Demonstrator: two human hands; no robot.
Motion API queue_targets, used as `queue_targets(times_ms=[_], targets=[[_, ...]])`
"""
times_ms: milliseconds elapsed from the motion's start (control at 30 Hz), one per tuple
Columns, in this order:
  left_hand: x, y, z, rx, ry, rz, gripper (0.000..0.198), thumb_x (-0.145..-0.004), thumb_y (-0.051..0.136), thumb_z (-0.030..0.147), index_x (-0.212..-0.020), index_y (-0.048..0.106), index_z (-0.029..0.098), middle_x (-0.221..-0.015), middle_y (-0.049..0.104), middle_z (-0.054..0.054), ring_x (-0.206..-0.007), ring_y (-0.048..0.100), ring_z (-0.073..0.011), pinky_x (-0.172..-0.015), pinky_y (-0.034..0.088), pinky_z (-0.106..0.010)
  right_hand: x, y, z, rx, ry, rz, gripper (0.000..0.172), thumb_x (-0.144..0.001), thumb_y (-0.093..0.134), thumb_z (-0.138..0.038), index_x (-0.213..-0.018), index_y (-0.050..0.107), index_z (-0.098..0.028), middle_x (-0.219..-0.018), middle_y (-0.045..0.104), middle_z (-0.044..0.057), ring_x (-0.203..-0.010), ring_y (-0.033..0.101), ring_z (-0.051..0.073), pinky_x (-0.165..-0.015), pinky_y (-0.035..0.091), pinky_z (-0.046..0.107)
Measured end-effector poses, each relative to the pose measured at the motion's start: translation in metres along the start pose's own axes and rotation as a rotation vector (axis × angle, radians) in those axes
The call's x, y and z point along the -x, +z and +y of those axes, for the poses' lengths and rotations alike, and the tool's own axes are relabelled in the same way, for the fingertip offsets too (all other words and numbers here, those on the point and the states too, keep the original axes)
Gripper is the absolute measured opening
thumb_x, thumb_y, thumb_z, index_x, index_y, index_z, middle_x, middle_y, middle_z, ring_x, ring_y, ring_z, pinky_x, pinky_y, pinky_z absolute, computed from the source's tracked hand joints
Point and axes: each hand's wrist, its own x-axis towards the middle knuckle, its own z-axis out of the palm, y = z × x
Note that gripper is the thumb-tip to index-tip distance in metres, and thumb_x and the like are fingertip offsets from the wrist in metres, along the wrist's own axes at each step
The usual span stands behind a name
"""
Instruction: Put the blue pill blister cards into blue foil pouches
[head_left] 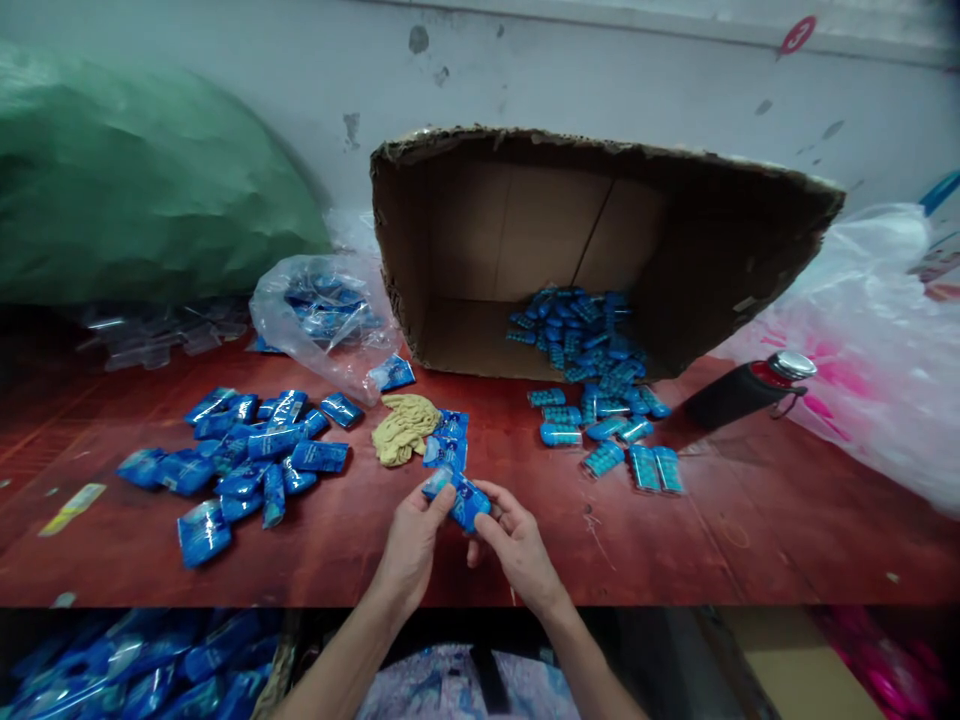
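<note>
Between both hands, just above the table's front part, is a blue printed packet [466, 503]. My left hand [416, 530] pinches its left end with the thumb on top. My right hand [517, 545] grips its right end, thumb on the near side. Behind the hands lie flat blue pouches [450, 435] and a crumpled yellowish cloth [405, 428]. A loose pile of filled blue packets [247, 445] spreads to the left. To the right, small blue patterned rolls [604, 458] lie on the table, spilling from a cardboard box.
The cardboard box [465, 335] lies on its side at the back. A black bottle [735, 392] stands to its right, near a clear plastic bag [885, 330]. A plastic bag of pouches [281, 335] and a large green sack [150, 180] are at left. More packets [150, 665] sit below the table edge.
</note>
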Motion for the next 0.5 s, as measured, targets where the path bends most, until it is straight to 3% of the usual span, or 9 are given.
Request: queue_targets(times_ms=[167,333,400,500], targets=[[-0.004,-0.007,0.002,-0.025,0.042,0.062,0.022,-0.069,0.061,0.033,-0.072,0.059,0.012,-0.063,0.061,-0.001,-0.056,0.052,-0.0094,-0.06,0.043,-0.024,-0.001,0.005,0.003,-0.015,0.023,0.068,0.034,-0.075,0.055,-0.027,-0.106,0.046,-0.018,-0.063,0.057,-0.004,-0.038,0.051,0.007,-0.04,0.044,0.02],[-0.002,-0.011,-0.002,0.062,0.001,0.013,0.022,-0.072,0.058,0.035,-0.07,0.058,0.014,-0.064,0.062,-0.001,-0.056,0.054,-0.0105,-0.058,0.045,-0.024,0.003,0.01,0.005,0.06,0.011,0.086,0.028,-0.078,0.052,-0.028,-0.104,0.047,-0.019,-0.063,0.056,-0.004,-0.041,0.052,0.008,-0.04,0.045,0.02],[0.0,-0.012,-0.002,0.152,-0.057,0.0,0.022,-0.071,0.059,0.036,-0.074,0.059,0.014,-0.068,0.064,-0.002,-0.061,0.057,-0.0116,-0.062,0.046,-0.026,0.007,0.011,0.007,0.224,-0.095,0.12,0.026,-0.08,0.05,-0.025,-0.105,0.049,-0.02,-0.068,0.058,-0.002,-0.05,0.056,0.01,-0.048,0.048,0.022],[0.001,-0.012,0.0,0.2,-0.104,0.061,0.022,-0.065,0.067,0.031,-0.077,0.061,0.014,-0.069,0.064,0.0,-0.061,0.057,-0.0089,-0.062,0.046,-0.021,0.014,0.012,0.011,0.479,-0.297,0.121,0.028,-0.081,0.05,-0.02,-0.109,0.051,-0.022,-0.093,0.063,0.004,-0.081,0.061,0.016,-0.074,0.049,0.028]])
